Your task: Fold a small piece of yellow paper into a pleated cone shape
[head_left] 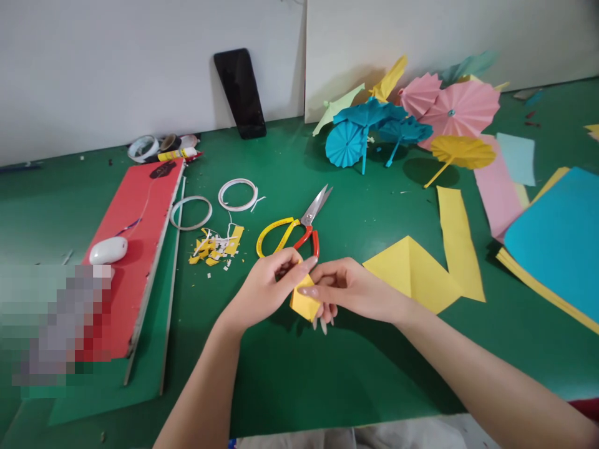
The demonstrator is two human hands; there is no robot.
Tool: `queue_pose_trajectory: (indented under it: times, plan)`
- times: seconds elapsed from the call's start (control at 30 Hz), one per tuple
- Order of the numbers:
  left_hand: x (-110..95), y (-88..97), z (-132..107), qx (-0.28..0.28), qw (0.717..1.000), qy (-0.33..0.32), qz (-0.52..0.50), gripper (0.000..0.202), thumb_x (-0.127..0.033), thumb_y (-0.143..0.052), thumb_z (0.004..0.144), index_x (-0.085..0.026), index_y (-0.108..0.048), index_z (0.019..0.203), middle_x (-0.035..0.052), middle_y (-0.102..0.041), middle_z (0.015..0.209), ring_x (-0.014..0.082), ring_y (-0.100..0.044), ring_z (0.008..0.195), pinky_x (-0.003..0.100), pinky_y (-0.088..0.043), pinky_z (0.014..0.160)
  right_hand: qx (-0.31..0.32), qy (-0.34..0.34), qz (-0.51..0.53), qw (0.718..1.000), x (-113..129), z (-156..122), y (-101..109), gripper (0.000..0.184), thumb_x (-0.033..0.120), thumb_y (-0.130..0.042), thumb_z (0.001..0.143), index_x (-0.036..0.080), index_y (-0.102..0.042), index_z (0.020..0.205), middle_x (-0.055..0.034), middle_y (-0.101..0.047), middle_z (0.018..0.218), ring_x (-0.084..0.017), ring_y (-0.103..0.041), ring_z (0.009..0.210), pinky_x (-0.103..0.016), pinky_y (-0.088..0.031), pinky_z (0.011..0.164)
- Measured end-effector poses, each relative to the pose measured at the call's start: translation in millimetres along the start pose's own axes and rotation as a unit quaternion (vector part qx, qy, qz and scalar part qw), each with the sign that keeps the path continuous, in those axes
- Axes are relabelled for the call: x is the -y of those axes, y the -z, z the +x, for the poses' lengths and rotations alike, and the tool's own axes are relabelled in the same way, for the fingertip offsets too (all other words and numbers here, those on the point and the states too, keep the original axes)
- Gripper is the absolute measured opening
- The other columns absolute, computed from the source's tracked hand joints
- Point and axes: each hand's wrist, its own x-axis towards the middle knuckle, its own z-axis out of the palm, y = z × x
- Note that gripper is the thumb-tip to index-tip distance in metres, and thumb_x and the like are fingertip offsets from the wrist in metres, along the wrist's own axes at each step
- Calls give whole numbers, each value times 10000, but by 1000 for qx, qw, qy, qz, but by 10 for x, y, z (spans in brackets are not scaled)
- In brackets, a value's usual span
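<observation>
Head-worn view, facing forward and down, close over table (281,386)

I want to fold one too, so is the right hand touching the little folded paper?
Touching. The head view shows the right hand with its thumb lying across the front of the folded paper.

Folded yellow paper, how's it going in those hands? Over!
Left hand gripping folded yellow paper. Right hand gripping it too. Scissors lying just beyond, handles nearest the hands.

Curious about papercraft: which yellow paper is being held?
The small folded piece, between left hand and right hand; the creased sheet, strip and stack lie on the table.
</observation>
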Motion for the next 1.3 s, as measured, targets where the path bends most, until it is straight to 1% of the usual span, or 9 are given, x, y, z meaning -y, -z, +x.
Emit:
queue_pose_trajectory:
  times: [0.13,0.3,0.4,0.53,0.67,0.87,1.0,1.17,1.3]
  plan:
    - [4,16,3,4,1000,26,-13,375,-444,-380,926,-179,-383,661,-63,-360,550,69,-347,498,201,-293,476,-73,14,-22,997,-3,11,-3,324,410,-716,734,141,-550,663,-6,-654,566,-74,-576,462,-166,-448,459]
    - [-5,53,-15,84,995,44,-34,234,-365,-446,911,-183,-471,766,-53,-427,630,72,-416,554,193,-339,504,21,10,-54,998,30,-16,70,336,463,-652,783,141,-567,738,-5,-628,621,-95,-584,531,-200,-464,515]
    - [-13,43,-32,116,991,34,-48,184,-330,-439,915,-186,-494,814,-51,-454,647,72,-439,572,190,-367,528,11,76,-104,992,14,-34,74,383,484,-516,876,145,-533,697,26,-516,579,-73,-481,496,-188,-378,461]
    - [-38,42,-51,138,990,23,-19,202,-313,-452,910,-182,-483,761,-53,-454,620,72,-436,567,192,-363,532,-34,177,-248,952,-25,-20,64,420,404,-540,889,156,-418,572,55,-322,538,-64,-292,491,-213,-238,440]
    - [-70,58,-57,134,990,17,28,211,-298,-472,896,-173,-506,728,-53,-457,593,72,-427,548,192,-346,516,-41,250,-318,914,-32,5,71,406,333,-482,928,158,-400,571,37,-358,568,-78,-335,539,-225,-284,504]
    - [-60,46,-45,134,987,-13,83,156,-210,-490,853,-162,-584,737,-31,-517,640,84,-465,564,203,-370,526,-46,268,-355,894,-53,-13,64,406,286,-446,940,164,-400,556,43,-362,538,-71,-345,494,-223,-274,485]
    - [-53,45,-36,139,985,-27,103,212,-233,-504,855,-156,-599,682,-15,-522,657,100,-499,601,218,-403,566,-40,290,-383,876,-68,-31,67,397,259,-390,958,168,-417,573,34,-369,560,-79,-365,505,-230,-288,500]
    - [-47,61,-42,153,983,-33,95,199,-237,-519,858,-160,-639,719,-12,-541,644,100,-513,585,215,-419,568,-72,332,-418,842,-85,-29,67,371,235,-356,959,174,-416,597,23,-395,561,-94,-354,516,-245,-280,504]
    - [-43,80,-52,172,980,-37,94,195,-219,-527,853,-154,-659,726,-5,-557,672,88,-511,562,203,-410,550,-93,354,-412,835,-105,-23,30,370,219,-357,953,180,-384,587,26,-377,539,-96,-327,507,-250,-263,496]
